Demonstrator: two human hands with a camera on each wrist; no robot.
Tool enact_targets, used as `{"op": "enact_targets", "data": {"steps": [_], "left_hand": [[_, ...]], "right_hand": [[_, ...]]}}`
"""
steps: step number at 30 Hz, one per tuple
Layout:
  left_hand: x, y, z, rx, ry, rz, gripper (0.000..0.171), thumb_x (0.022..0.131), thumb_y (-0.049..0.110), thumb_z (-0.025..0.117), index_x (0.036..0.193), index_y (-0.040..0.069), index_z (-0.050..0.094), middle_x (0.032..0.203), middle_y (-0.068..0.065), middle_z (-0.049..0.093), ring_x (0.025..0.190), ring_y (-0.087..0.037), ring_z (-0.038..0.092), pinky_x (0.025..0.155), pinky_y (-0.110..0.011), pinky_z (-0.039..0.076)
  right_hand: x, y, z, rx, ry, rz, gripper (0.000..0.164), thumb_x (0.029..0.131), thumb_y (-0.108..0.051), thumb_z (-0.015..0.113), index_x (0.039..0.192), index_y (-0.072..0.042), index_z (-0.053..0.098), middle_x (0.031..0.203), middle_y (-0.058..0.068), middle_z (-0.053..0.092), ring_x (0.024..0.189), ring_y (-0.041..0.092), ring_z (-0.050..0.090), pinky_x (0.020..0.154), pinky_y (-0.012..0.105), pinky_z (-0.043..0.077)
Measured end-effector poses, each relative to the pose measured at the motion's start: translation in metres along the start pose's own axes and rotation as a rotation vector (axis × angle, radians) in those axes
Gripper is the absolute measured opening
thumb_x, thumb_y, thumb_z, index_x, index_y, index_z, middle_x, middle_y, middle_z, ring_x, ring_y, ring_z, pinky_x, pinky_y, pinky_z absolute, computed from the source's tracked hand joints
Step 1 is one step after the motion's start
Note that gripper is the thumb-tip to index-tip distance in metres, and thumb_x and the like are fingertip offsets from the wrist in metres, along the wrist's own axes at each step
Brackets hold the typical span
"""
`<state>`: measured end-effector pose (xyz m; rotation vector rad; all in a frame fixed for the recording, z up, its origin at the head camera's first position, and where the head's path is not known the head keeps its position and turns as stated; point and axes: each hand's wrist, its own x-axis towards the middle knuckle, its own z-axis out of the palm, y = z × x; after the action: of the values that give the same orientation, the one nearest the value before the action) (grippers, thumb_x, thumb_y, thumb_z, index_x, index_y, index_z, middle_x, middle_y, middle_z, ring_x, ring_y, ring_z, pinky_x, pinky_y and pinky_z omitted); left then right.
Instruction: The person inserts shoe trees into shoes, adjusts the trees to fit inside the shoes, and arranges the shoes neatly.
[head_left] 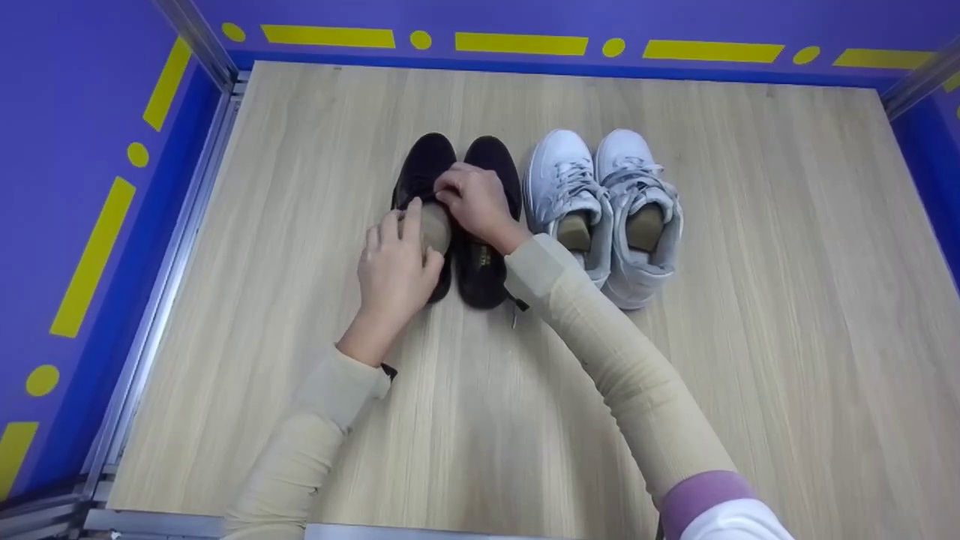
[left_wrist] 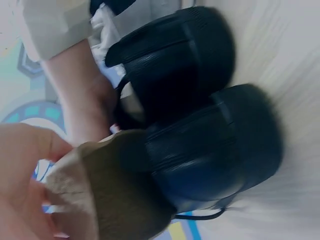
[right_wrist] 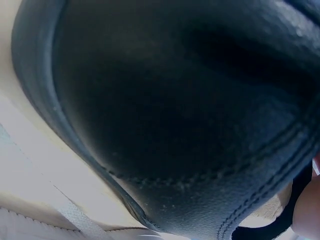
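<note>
A pair of black lace-up shoes stands side by side, toes away from me. In the left black shoe [head_left: 424, 169] sits a beige-brown shoe insert [head_left: 434, 227], its rounded end showing at the opening. My left hand [head_left: 395, 266] lies over that insert, thumb on one side and fingers on the other; the left wrist view shows it gripping the insert [left_wrist: 127, 195]. With bent fingers, my right hand [head_left: 474, 196] pinches the front edge of the same shoe's opening, near the laces. It reaches over the right black shoe [head_left: 491, 157], whose dark inside is partly covered by this hand.
White lace-up sneakers [head_left: 559, 161] stand right beside the black pair, each with a brown insert [head_left: 645, 227] inside. All rest on a light wood-grain board [head_left: 787, 300]. Blue panels [head_left: 495, 15] with yellow marks rise behind and at the sides. A metal rail [head_left: 161, 300] runs along the left.
</note>
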<state>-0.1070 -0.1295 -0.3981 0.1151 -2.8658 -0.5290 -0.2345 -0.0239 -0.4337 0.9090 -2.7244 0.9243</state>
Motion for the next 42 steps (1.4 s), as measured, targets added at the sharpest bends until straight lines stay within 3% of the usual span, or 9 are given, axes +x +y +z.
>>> {"op": "enact_targets", "data": {"steps": [6,15,24,35,42], "left_hand": [[-0.006,-0.005,0.016,0.018,0.118,0.001,0.069,0.076,0.032,0.065,0.136,0.017,0.032,0.131,-0.013,0.041,0.106,-0.031,0.048,0.058,-0.046,0.049],[-0.004,-0.003,0.022,0.033,0.167,-0.012,0.071,0.074,0.025,0.063,0.137,0.02,0.03,0.132,-0.01,0.04,0.103,-0.029,0.049,0.063,-0.044,0.048],[0.001,0.001,0.018,0.053,0.111,-0.012,0.067,0.074,0.02,0.06,0.136,0.02,0.032,0.131,-0.011,0.039,0.102,-0.032,0.048,0.064,-0.045,0.048],[0.004,0.001,0.021,0.082,0.059,0.022,0.061,0.076,0.021,0.065,0.131,0.019,0.039,0.128,-0.012,0.042,0.107,-0.033,0.046,0.069,-0.046,0.048],[0.01,0.001,0.019,0.076,0.03,0.025,0.055,0.075,0.022,0.066,0.125,0.019,0.044,0.119,-0.009,0.046,0.103,-0.031,0.048,0.064,-0.045,0.048]], "right_hand": [[-0.001,0.0,0.0,-0.005,-0.009,0.011,0.011,0.082,-0.016,0.06,0.083,-0.011,0.069,0.086,0.0,0.065,0.084,0.015,0.06,0.079,0.03,0.044],[-0.002,0.001,0.001,-0.002,0.0,0.008,0.01,0.082,-0.015,0.06,0.083,-0.011,0.069,0.086,0.0,0.065,0.085,0.015,0.061,0.079,0.03,0.045],[-0.002,0.002,0.001,-0.002,0.0,0.012,0.011,0.082,-0.015,0.06,0.083,-0.011,0.069,0.087,0.0,0.065,0.085,0.015,0.061,0.08,0.03,0.045],[0.0,0.0,0.0,-0.004,-0.002,0.01,0.011,0.082,-0.016,0.06,0.084,-0.012,0.07,0.088,0.0,0.065,0.085,0.015,0.061,0.079,0.031,0.045],[0.0,0.0,0.0,0.012,-0.002,0.018,0.011,0.082,-0.016,0.059,0.084,-0.012,0.07,0.087,0.0,0.065,0.085,0.015,0.061,0.079,0.03,0.045]]}}
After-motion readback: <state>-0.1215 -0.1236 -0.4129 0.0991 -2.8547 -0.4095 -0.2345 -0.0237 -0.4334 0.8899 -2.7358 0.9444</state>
